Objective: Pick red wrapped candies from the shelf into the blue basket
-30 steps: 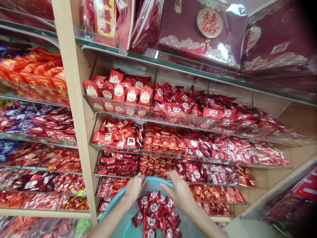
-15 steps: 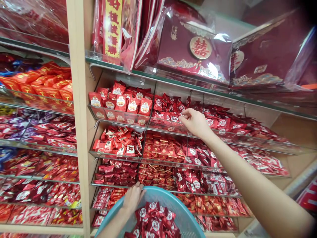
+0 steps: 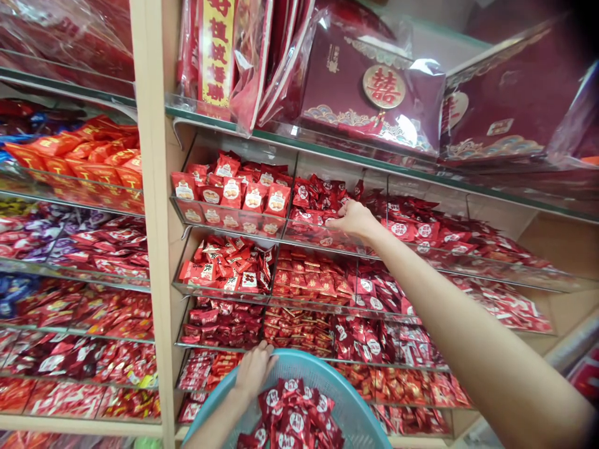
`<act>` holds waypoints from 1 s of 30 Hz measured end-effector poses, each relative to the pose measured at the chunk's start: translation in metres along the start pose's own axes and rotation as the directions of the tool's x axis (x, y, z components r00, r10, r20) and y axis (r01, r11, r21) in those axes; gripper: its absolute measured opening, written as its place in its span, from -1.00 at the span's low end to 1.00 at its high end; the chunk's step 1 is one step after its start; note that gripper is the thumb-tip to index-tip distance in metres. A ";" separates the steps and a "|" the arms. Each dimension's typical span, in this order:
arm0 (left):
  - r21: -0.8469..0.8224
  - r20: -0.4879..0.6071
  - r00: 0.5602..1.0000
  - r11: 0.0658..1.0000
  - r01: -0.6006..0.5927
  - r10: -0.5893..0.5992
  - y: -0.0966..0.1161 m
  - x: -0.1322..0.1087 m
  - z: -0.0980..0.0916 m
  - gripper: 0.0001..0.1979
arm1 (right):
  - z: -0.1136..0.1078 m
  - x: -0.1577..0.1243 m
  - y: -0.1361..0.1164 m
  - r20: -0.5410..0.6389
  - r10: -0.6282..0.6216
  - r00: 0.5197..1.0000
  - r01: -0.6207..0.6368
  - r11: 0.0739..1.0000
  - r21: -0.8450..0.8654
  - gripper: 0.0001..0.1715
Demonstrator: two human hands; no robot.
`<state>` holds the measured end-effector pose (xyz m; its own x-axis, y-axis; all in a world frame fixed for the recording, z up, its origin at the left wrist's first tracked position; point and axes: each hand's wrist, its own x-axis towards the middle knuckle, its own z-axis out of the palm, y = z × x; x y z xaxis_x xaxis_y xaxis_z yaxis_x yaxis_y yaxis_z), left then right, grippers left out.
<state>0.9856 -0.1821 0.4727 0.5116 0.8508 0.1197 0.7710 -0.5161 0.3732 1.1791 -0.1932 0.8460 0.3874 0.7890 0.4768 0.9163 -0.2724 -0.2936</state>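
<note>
My left hand [image 3: 255, 373] is closed over the far rim of a blue plastic basket [image 3: 369, 416]. Inside the basket lies a heap of dark red candy packets [image 3: 296, 421] with white round labels. My right hand [image 3: 354, 219] reaches into a clear-fronted compartment on the upper candy shelf. Its thumb and fingers are apart, touching or just over the red packets [image 3: 306, 216] with white labels; some fingertips are hidden among them. Left of that compartment, brighter red packets with cookie pictures [image 3: 253, 198] stand in rows.
A glass shelf [image 3: 276, 138] runs above my right hand, bearing maroon gift bags [image 3: 374, 93] in clear wrap. A wooden upright [image 3: 152, 249] divides the racks. More tiers of wrapped sweets [image 3: 306, 274] lie below, and orange packets [image 3: 93, 156] fill a bin at left.
My right hand has moved slightly left and lower into the packets, its thumb now spread from the fingers. My left hand keeps its place on the basket rim. The view has shifted slightly.
</note>
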 end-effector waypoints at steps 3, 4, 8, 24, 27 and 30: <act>0.001 0.007 1.000 1.000 0.000 0.000 0.000 0.000 -0.001 -0.67 | 0.001 -0.002 0.001 -0.016 0.027 1.000 -0.025 0.995 0.101 -0.44; 0.005 0.008 1.000 1.000 0.000 0.000 0.001 0.000 -0.002 -0.66 | 0.002 -0.003 0.001 -0.026 0.034 0.999 -0.031 0.992 0.124 -0.42; 0.027 0.022 1.000 1.000 0.003 -0.003 0.002 -0.001 -0.004 -0.65 | 0.003 -0.008 -0.002 -0.073 0.040 0.997 -0.026 0.984 0.178 -0.45; 0.037 0.007 1.000 0.999 -0.018 0.018 0.003 -0.001 -0.006 -0.66 | 0.013 0.000 0.006 -0.309 0.042 0.950 0.116 0.871 0.477 -0.54; 0.046 0.002 1.000 0.999 -0.025 0.025 0.001 0.000 -0.002 -0.66 | -0.003 -0.012 0.012 -0.369 0.018 0.929 0.217 0.781 0.586 -0.50; 0.043 -0.004 1.000 0.999 -0.019 0.019 -0.002 0.001 0.004 -0.66 | -0.016 -0.050 0.018 -0.414 -0.022 0.910 0.331 0.641 0.693 -0.53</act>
<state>0.9860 -0.1804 0.4682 0.5249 0.8411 0.1305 0.7767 -0.5360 0.3308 1.1774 -0.2465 0.8298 0.3748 0.4959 0.7834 0.6448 0.4677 -0.6045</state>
